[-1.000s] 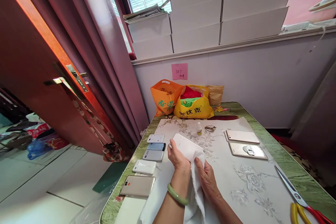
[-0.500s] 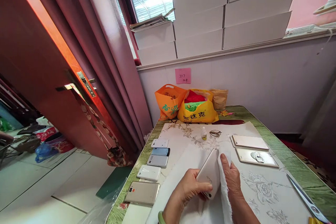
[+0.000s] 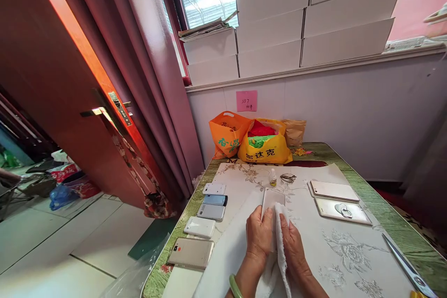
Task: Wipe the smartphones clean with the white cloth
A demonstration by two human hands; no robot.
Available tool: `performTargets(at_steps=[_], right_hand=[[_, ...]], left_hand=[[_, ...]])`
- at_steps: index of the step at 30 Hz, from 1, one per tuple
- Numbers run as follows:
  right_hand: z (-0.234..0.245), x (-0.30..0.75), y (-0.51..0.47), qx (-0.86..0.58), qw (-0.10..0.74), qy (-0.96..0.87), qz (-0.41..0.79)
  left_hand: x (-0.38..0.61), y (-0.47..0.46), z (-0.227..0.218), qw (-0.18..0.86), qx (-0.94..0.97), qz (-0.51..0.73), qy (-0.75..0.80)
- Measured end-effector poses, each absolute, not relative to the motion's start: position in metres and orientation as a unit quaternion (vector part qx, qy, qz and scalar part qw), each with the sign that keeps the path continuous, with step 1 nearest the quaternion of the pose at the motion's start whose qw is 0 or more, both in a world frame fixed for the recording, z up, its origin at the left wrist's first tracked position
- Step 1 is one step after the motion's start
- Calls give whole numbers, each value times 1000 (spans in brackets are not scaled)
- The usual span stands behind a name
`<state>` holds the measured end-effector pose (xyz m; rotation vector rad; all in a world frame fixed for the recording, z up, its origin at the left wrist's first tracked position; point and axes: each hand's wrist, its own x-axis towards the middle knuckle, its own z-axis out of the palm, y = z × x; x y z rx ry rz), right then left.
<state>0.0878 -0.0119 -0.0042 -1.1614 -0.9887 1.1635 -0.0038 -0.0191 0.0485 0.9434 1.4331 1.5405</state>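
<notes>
Upright between my two hands is a pale smartphone (image 3: 273, 196), its lower part hidden by fingers and cloth. My left hand (image 3: 259, 233), with a green bangle at the wrist, grips the phone's left side. My right hand (image 3: 292, 244) is closed on a white cloth (image 3: 281, 247) pressed against the phone's right side. The rest of the cloth hangs below the hands over the table cover. Beyond the phone stand a small bottle (image 3: 273, 178) and a pair of eyeglasses (image 3: 288, 178).
Several phones (image 3: 199, 226) line the table's left side. Two more lie at right, a gold phone (image 3: 334, 191) and one with a ring holder (image 3: 344, 211). Scissors (image 3: 405, 263) rest near the right edge. An orange bag (image 3: 228, 135) and a yellow bag (image 3: 265, 151) stand at the back.
The phone has turned from tilted to nearly upright and moved slightly away from me. My left hand has shifted up along it, and the right hand with the cloth has moved left.
</notes>
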Motion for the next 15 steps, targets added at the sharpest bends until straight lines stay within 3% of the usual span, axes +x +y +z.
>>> performTargets(at_steps=[3, 8, 15], right_hand=[[-12, 83, -14, -482, 534, -470, 511], [-8, 84, -14, -439, 540, -494, 521], [-3, 103, -3, -498, 583, -376, 520]], left_hand=[[-5, -8, 48, 357, 374, 614, 595], [0, -2, 46, 371, 296, 693, 542], [-10, -24, 40, 489, 307, 648, 497]])
